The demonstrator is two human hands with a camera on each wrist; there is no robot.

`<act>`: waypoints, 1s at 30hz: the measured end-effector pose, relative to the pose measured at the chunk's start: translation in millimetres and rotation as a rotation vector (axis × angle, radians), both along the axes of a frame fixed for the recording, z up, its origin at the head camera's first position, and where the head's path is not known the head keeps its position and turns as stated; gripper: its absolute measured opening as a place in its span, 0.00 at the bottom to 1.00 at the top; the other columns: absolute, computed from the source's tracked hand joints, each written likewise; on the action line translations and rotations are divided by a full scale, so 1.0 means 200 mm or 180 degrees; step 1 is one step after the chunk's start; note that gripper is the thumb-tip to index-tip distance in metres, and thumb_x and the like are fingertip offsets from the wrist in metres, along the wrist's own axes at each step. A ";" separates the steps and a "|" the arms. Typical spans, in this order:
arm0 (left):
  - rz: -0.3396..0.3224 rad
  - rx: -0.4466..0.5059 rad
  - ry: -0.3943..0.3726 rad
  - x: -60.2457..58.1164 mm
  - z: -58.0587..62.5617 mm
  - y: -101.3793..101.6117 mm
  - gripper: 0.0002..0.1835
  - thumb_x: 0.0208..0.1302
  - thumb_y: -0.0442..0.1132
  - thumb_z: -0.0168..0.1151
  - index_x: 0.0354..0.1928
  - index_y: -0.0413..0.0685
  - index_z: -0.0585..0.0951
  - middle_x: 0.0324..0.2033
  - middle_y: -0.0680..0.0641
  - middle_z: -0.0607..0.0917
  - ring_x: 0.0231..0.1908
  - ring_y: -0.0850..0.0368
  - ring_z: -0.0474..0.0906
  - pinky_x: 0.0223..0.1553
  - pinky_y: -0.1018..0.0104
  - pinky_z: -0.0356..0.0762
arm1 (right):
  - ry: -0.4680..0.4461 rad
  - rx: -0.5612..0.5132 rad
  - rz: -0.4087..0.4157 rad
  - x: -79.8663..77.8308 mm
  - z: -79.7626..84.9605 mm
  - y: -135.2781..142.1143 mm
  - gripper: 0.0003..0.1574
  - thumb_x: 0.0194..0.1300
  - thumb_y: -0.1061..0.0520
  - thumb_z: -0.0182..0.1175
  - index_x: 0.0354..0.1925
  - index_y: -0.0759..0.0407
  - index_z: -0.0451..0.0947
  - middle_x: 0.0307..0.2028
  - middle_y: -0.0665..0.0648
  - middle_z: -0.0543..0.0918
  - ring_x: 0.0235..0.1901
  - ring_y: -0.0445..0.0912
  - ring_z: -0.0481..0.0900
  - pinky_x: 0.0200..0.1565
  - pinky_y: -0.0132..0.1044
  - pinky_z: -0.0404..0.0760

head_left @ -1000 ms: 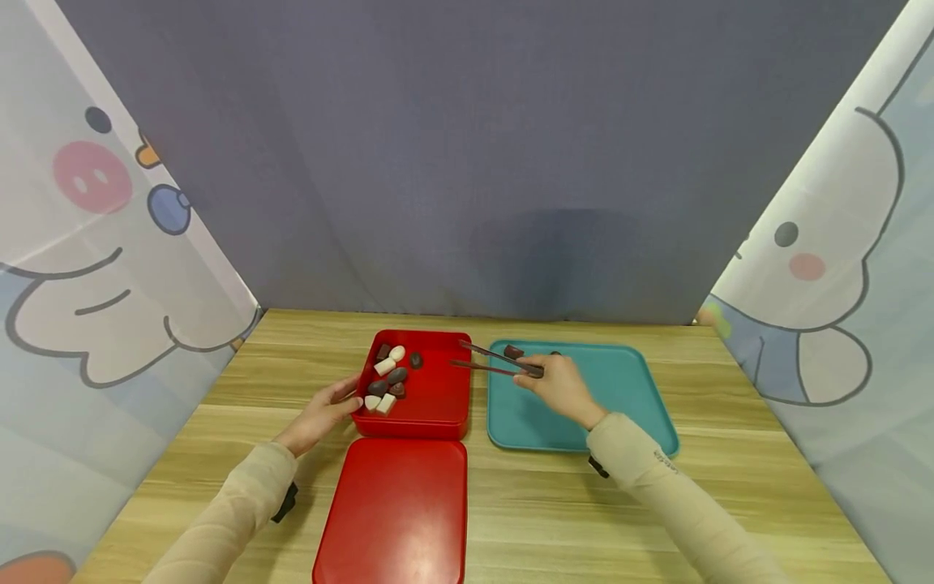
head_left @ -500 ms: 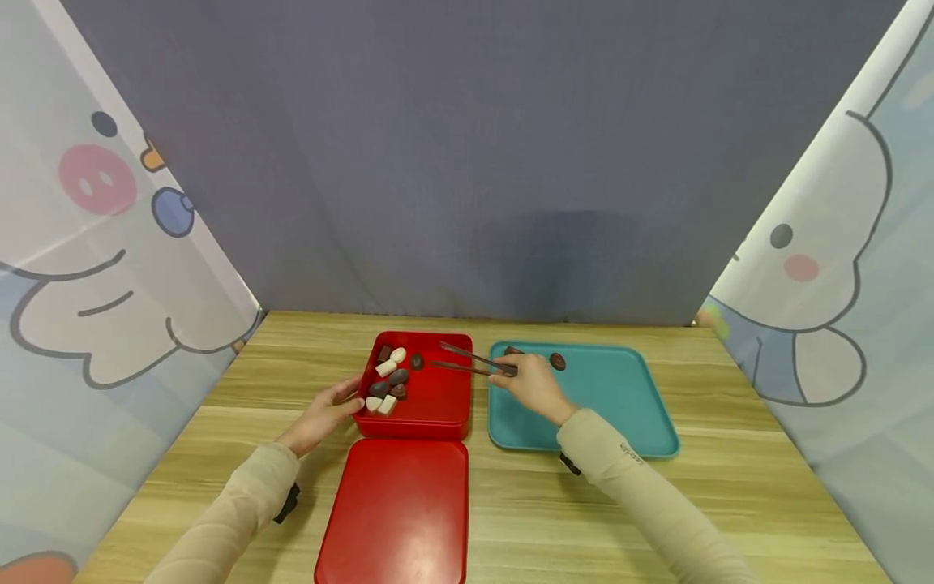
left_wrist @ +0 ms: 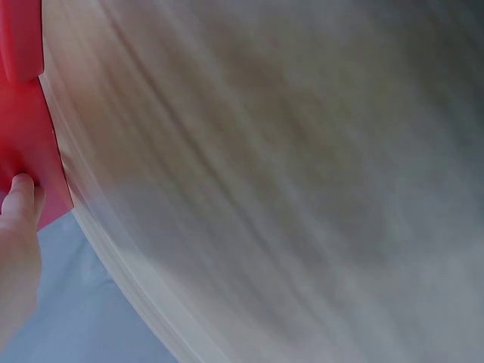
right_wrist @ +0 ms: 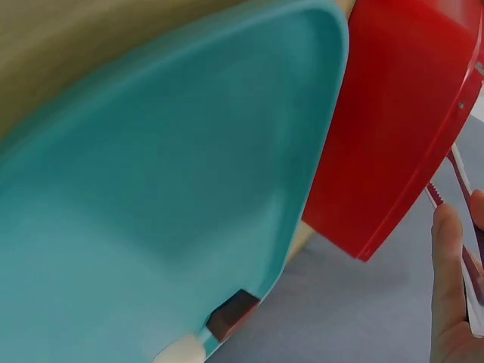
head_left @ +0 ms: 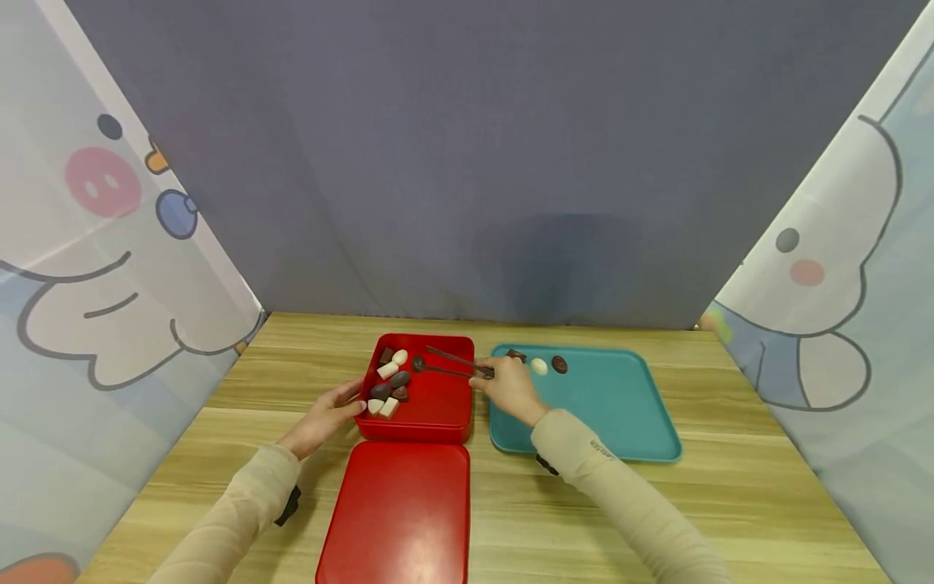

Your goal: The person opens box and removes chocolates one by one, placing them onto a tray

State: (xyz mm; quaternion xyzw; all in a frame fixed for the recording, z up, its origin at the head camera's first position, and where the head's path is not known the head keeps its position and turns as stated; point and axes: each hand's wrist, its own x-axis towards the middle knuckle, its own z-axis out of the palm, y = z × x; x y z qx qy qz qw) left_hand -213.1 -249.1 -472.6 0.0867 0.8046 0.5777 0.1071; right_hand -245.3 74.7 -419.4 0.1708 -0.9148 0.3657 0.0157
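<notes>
My right hand (head_left: pixel 508 389) pinches dark tongs (head_left: pixel 454 372) that reach leftward into the red box (head_left: pixel 445 405). The tongs' arms are spread; the lower tip meets a dark round chocolate (head_left: pixel 417 364), the upper one lies apart behind it. My left hand (head_left: pixel 327 418) holds the box at its near left corner, thumb at the rim. In the left wrist view, a fingertip (left_wrist: pixel 24 181) presses the red wall. Dark and white chocolates, among them a white bar (head_left: pixel 389 408) and a dark egg (head_left: pixel 400 379), lie along the box's left side.
A teal tray (head_left: pixel 591 414) stands right of the box, bearing a dark square chocolate (head_left: pixel 516 356), a white oval one (head_left: pixel 539 367) and a brown oval one (head_left: pixel 559 364). The red lid (head_left: pixel 397 511) lies in front of the box. A grey curtain (head_left: pixel 481 162) hangs behind.
My right hand has moved left with the tongs, from over the tray into the box, uncovering the white and brown chocolates on the tray. The left hand stays at the box.
</notes>
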 end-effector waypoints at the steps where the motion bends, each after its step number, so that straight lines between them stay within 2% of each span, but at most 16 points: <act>1: 0.0001 0.0001 0.0008 0.00 0.00 0.00 0.31 0.68 0.38 0.49 0.69 0.37 0.52 0.67 0.34 0.55 0.66 0.39 0.55 0.61 0.46 0.62 | -0.0011 -0.0019 -0.0008 0.00 0.00 -0.01 0.21 0.59 0.54 0.62 0.50 0.62 0.79 0.36 0.56 0.85 0.20 0.40 0.75 0.18 0.30 0.66; 5: 0.0023 0.0052 -0.0001 0.00 -0.01 0.01 0.31 0.68 0.37 0.49 0.69 0.37 0.52 0.67 0.33 0.56 0.66 0.39 0.54 0.61 0.46 0.62 | -0.0020 -0.0070 -0.0069 -0.01 -0.02 -0.05 0.22 0.59 0.55 0.62 0.50 0.63 0.78 0.37 0.59 0.85 0.20 0.43 0.78 0.17 0.29 0.68; 9: 0.0036 0.0073 -0.0004 0.01 -0.01 0.01 0.31 0.68 0.36 0.49 0.69 0.36 0.52 0.67 0.33 0.56 0.66 0.39 0.54 0.61 0.46 0.62 | -0.0025 -0.0031 -0.0117 -0.02 -0.03 -0.08 0.21 0.58 0.55 0.63 0.49 0.64 0.79 0.38 0.60 0.85 0.28 0.44 0.82 0.24 0.29 0.76; 12: 0.0011 0.0056 0.0017 0.01 -0.01 0.01 0.31 0.68 0.37 0.49 0.69 0.35 0.52 0.67 0.32 0.56 0.66 0.38 0.54 0.61 0.46 0.62 | -0.0054 0.0003 -0.0124 -0.03 -0.04 -0.10 0.21 0.58 0.55 0.63 0.49 0.64 0.79 0.37 0.60 0.85 0.27 0.44 0.82 0.26 0.30 0.77; 17: -0.0010 0.0028 0.0051 0.01 0.00 0.00 0.31 0.69 0.36 0.48 0.69 0.34 0.52 0.67 0.31 0.55 0.66 0.37 0.54 0.61 0.48 0.64 | -0.0123 0.0060 -0.0111 -0.05 -0.02 -0.15 0.18 0.58 0.56 0.63 0.45 0.65 0.81 0.33 0.59 0.85 0.21 0.43 0.77 0.23 0.30 0.73; 22: 0.0006 0.0022 0.0058 0.01 0.00 0.00 0.31 0.68 0.38 0.50 0.69 0.39 0.55 0.67 0.35 0.59 0.65 0.40 0.58 0.60 0.53 0.65 | -0.0134 0.0220 -0.0225 -0.07 -0.01 -0.18 0.16 0.56 0.56 0.64 0.43 0.64 0.82 0.35 0.58 0.85 0.25 0.45 0.76 0.26 0.32 0.74; 26: -0.0043 0.0049 0.0045 0.00 -0.01 0.00 0.30 0.68 0.38 0.49 0.69 0.41 0.56 0.67 0.37 0.59 0.65 0.41 0.59 0.61 0.50 0.64 | -0.0109 0.0398 -0.0271 -0.08 -0.01 -0.20 0.13 0.56 0.56 0.65 0.38 0.62 0.84 0.30 0.56 0.84 0.26 0.46 0.74 0.28 0.34 0.73; 30: -0.0062 0.0075 0.0002 0.00 -0.01 0.00 0.29 0.69 0.38 0.48 0.69 0.43 0.56 0.68 0.39 0.59 0.65 0.41 0.58 0.62 0.47 0.62 | -0.0050 0.0517 -0.0259 -0.09 0.00 -0.22 0.09 0.56 0.56 0.65 0.33 0.61 0.84 0.23 0.53 0.82 0.24 0.45 0.72 0.28 0.33 0.69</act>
